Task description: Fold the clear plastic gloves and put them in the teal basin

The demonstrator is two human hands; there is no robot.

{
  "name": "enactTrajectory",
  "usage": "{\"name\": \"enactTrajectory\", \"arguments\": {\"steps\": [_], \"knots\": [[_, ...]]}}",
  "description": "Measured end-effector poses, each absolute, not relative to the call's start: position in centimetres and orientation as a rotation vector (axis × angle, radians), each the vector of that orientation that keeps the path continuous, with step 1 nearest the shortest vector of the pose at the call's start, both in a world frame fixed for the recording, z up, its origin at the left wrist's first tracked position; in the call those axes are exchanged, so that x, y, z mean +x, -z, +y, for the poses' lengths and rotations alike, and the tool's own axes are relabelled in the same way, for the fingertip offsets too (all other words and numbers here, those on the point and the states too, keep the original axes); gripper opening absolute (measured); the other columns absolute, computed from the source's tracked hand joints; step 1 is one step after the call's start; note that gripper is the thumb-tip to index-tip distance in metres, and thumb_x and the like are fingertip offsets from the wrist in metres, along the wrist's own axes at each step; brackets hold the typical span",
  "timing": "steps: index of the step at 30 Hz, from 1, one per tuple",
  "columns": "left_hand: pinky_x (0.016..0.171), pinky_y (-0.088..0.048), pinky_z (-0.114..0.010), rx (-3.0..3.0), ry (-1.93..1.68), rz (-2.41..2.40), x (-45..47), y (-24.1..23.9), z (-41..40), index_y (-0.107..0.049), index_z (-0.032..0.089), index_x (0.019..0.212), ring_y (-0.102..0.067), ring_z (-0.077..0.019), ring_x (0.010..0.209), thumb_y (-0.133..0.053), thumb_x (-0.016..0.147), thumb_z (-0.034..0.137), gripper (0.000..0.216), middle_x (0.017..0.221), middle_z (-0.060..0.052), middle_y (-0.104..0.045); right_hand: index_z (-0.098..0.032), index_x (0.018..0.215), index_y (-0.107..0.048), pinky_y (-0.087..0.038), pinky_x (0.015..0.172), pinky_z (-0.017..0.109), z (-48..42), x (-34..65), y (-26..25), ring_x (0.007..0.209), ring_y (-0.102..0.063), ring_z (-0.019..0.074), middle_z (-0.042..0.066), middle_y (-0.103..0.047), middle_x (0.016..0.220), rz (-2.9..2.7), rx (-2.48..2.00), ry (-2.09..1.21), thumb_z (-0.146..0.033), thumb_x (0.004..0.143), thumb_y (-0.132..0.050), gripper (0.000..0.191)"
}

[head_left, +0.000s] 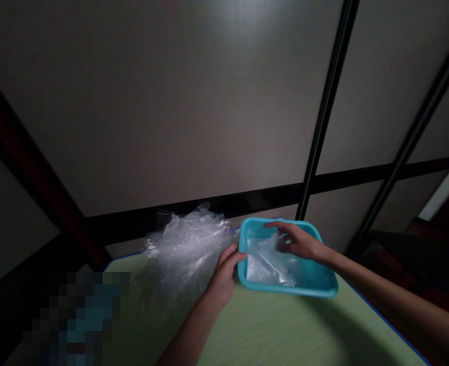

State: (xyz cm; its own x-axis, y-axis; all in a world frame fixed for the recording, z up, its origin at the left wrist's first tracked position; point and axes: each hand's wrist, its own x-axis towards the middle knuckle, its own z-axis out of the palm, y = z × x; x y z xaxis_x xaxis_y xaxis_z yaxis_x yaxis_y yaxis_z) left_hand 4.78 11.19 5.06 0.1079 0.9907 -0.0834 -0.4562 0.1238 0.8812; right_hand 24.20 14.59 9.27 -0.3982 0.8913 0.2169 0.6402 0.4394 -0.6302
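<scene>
A turquoise plastic tray (pixel 285 291) with raised sides sits on the table at the right of centre. My left hand (pixel 227 269) grips its left rim, thumb over the edge and fingers on the outer side. Inside the tray lie flat, clear plastic pieces that look like disposable gloves (pixel 266 267). Above them is my right hand (pixel 299 241), its index finger stretched toward the far wall and the other fingers bent lower, partly hidden. I see nothing clearly held in it. Left of the tray spreads a loose heap of thin, clear disposable gloves (pixel 189 244).
Under everything is a light green tabletop (pixel 255 330) with a blue edge. Directly behind it stand grey panels (pixel 209 112) with black frames, like sliding wardrobe doors. A pixelated patch (pixel 87 315) covers something at the lower left. The right side is dark.
</scene>
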Motion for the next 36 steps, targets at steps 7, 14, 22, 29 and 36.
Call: {"name": "enactTrajectory", "arguments": {"steps": [7,14,22,29,36], "knots": [[0.054,-0.037,-0.021,0.832,-1.249,0.833,4.8,-4.8,11.4,-0.057,0.016,0.058,-0.050,-0.0113,0.053,-0.063,0.051,0.019,0.010,0.055,0.003,-0.057,-0.017,0.069,-0.049,-0.042,0.063,0.024,13.8,22.7,-10.4,0.067,-0.054,0.0140,-0.001,-0.054,0.068,-2.163,-1.293,-0.351,-0.002,0.063,-0.047,0.017],[0.055,-0.036,-0.021,0.833,-1.242,0.831,5.1,-4.8,11.2,-0.056,0.017,0.058,-0.050,-0.0116,0.054,-0.062,0.050,0.018,0.009,0.057,0.003,-0.056,-0.016,0.084,-0.054,-0.041,0.062,0.027,13.0,20.7,-9.8,0.079,-0.058,0.0199,0.008,-0.058,0.090,-2.676,-1.333,0.178,-0.002,0.071,-0.043,0.022],[0.055,-0.037,-0.022,0.832,-1.204,0.823,5.3,-4.9,11.0,-0.057,0.016,0.059,-0.051,-0.0115,0.053,-0.062,0.050,0.018,0.010,0.057,0.002,-0.057,-0.015,0.098,-0.053,-0.043,0.059,0.029,13.5,20.4,-7.0,0.074,-0.061,0.0239,0.012,-0.059,0.095,-2.764,-1.387,0.096,-0.015,0.071,-0.057,0.027],[0.055,-0.038,-0.022,0.839,-1.198,0.806,5.3,-4.9,11.0,-0.060,0.016,0.061,-0.052,-0.0126,0.055,-0.063,0.051,0.018,0.010,0.059,0.000,-0.060,-0.015,0.089,-0.055,-0.041,0.060,0.027,14.1,20.4,-6.9,0.074,-0.060,0.0224,0.009,-0.060,0.090,-2.694,-1.377,-0.083,-0.022,0.073,-0.062,0.018],[0.056,-0.039,-0.023,0.839,-1.192,0.804,5.2,-4.8,11.1,-0.060,0.016,0.062,-0.055,-0.0143,0.058,-0.063,0.051,0.019,0.012,0.060,0.000,-0.060,-0.014,0.099,-0.055,-0.044,0.060,0.025,14.5,21.0,-6.6,0.071,-0.058,0.0176,0.007,-0.058,0.091,-2.672,-1.225,-0.380,-0.040,0.060,-0.072,0.050]]}}
